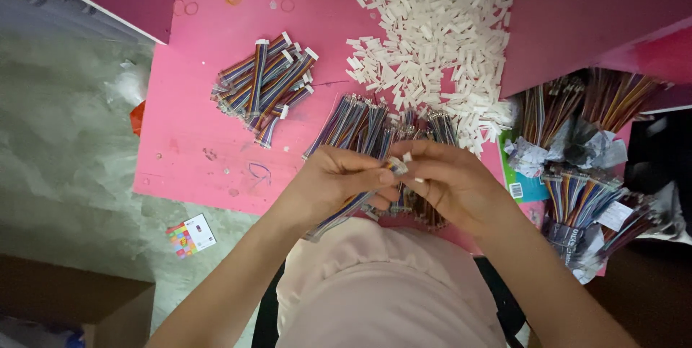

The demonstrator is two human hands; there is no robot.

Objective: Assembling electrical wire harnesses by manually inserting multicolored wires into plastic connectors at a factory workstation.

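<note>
Finished cables (265, 83) lie on a pink table (194, 139). The left hand (333, 184) grips a ribbon cable (344, 210) above its edge; the right hand (448, 181) pinches a white connector (397, 166) at the cable's tip. Connectors (432, 38) pile beyond.

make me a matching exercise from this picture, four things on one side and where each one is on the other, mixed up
Things:
1. pile of small white connectors
2. finished bundle of striped cables with white ends
3. small colourful card
4. striped ribbon cable

Places:
A. on the grey floor, beside the pink board
B. held between the left hand and right hand
C. far side of the pink board, toward the right
D. on the pink board, toward the left

Pairs: 1-C, 2-D, 3-A, 4-B
</note>
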